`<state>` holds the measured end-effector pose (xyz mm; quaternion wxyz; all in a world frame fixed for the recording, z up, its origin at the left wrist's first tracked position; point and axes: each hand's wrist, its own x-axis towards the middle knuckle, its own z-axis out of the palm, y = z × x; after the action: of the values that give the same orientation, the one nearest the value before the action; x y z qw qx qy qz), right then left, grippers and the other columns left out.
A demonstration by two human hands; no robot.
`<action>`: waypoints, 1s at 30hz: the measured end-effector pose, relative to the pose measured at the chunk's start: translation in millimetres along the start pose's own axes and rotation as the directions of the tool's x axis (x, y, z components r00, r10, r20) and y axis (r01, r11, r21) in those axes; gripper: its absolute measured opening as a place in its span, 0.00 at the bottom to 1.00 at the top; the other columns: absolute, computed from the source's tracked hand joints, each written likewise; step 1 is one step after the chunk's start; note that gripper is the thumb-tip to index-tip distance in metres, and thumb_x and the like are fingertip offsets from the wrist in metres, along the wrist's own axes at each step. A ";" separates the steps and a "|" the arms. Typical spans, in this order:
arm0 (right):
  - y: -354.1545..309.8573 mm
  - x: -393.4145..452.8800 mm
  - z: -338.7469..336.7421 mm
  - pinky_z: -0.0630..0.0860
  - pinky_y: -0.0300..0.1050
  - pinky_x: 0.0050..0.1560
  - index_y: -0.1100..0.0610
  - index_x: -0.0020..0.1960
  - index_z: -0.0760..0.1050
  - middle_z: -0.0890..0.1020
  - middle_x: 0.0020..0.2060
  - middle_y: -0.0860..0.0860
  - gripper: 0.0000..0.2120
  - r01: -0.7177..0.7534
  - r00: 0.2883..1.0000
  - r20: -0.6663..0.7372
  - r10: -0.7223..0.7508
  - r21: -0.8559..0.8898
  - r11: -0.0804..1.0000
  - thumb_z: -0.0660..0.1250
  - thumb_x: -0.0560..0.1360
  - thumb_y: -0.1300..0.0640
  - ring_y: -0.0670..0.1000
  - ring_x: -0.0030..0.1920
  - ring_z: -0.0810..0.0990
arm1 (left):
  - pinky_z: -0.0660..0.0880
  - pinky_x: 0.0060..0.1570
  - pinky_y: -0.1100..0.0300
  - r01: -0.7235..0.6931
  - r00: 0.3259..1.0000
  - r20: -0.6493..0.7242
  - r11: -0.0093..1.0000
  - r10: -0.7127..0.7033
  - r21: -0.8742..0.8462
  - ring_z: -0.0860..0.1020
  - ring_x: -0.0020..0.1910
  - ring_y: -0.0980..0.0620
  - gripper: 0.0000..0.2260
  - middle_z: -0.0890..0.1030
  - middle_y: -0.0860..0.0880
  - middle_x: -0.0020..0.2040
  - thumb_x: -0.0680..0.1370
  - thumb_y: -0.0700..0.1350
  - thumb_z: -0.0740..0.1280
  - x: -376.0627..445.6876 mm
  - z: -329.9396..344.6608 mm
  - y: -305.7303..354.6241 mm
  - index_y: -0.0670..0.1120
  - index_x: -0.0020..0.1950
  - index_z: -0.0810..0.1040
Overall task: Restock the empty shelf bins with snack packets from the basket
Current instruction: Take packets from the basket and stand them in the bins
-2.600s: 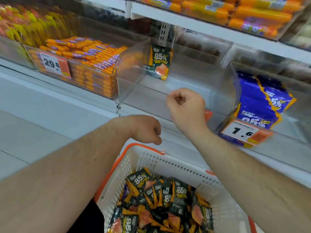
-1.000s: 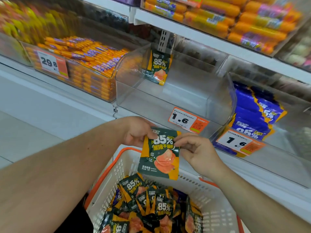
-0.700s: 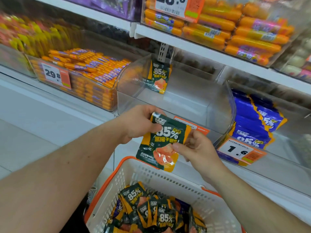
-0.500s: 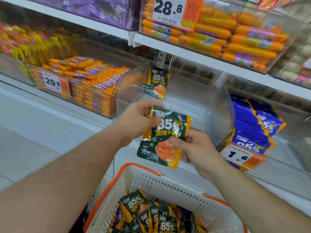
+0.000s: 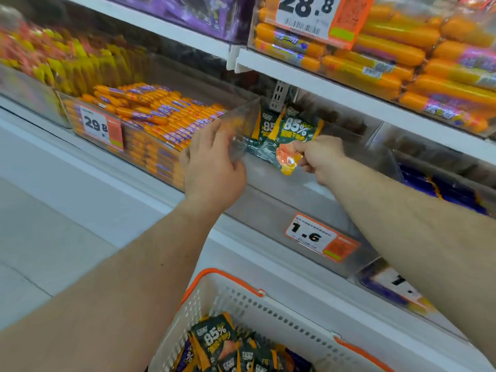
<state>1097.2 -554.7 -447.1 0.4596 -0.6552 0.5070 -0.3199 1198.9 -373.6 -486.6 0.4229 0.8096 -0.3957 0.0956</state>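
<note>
My right hand (image 5: 319,155) pinches a dark green and orange "85%" snack packet (image 5: 294,135) by its lower edge, deep inside the clear shelf bin (image 5: 271,208). Just behind it, another packet of the same kind (image 5: 264,124) leans against the bin's back. My left hand (image 5: 212,162) rests on the bin's left front corner, fingers over the clear wall. Below, the white basket (image 5: 268,307) with an orange rim holds several more packets (image 5: 217,342).
A bin of orange sausage sticks (image 5: 150,116) with a 29.8 tag stands to the left. Blue packets (image 5: 440,189) fill the bin to the right. A 1.6 price tag (image 5: 319,237) hangs on the clear bin's front. Large orange sausages (image 5: 402,55) lie on the shelf above.
Both hands lifted a packet from over the basket. My left hand let go and moved to the bin's corner, while my right hand carried the packet into the bin.
</note>
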 end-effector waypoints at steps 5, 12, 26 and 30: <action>7.0 45.6 33.1 0.68 0.43 0.31 0.57 0.34 0.67 0.74 0.33 0.56 0.19 0.033 0.999 0.023 -0.029 -0.199 0.979 0.79 0.68 0.55 0.48 0.28 0.69 | 0.50 0.73 0.47 0.088 0.996 0.000 0.995 -0.088 0.047 0.49 0.78 0.48 0.28 0.53 0.49 0.80 0.72 0.44 0.66 7.2 13.3 4.8 0.47 0.72 0.65; 13.5 81.0 63.2 0.70 0.43 0.36 0.57 0.46 0.77 0.80 0.48 0.55 0.12 0.102 0.995 0.054 -0.087 -0.451 0.886 0.73 0.74 0.49 0.53 0.45 0.77 | 0.43 0.75 0.44 0.104 0.994 0.015 0.992 -0.105 0.069 0.42 0.79 0.46 0.29 0.46 0.47 0.80 0.70 0.44 0.67 6.4 23.9 8.9 0.47 0.70 0.66; 26.1 76.1 60.1 0.63 0.42 0.27 0.55 0.47 0.75 0.80 0.41 0.51 0.25 -0.015 0.985 -0.146 -0.087 -0.585 0.811 0.71 0.69 0.32 0.52 0.41 0.79 | 0.37 0.74 0.43 0.096 0.990 0.090 0.990 -0.106 0.104 0.37 0.78 0.45 0.26 0.41 0.46 0.80 0.72 0.47 0.66 5.6 20.9 11.5 0.48 0.69 0.65; 16.3 56.0 51.0 0.78 0.44 0.34 0.55 0.45 0.80 0.84 0.40 0.52 0.27 -0.050 0.980 -0.191 -0.062 -0.531 0.846 0.75 0.64 0.32 0.53 0.41 0.84 | 0.38 0.73 0.42 0.044 0.995 0.082 0.991 -0.055 0.126 0.43 0.79 0.45 0.28 0.47 0.45 0.80 0.71 0.47 0.66 3.1 12.5 13.7 0.48 0.71 0.65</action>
<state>1152.0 -595.3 -483.9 0.2050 -0.7228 0.6175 -0.2327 1188.9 -389.4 -484.5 0.3567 0.8472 -0.3865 0.0745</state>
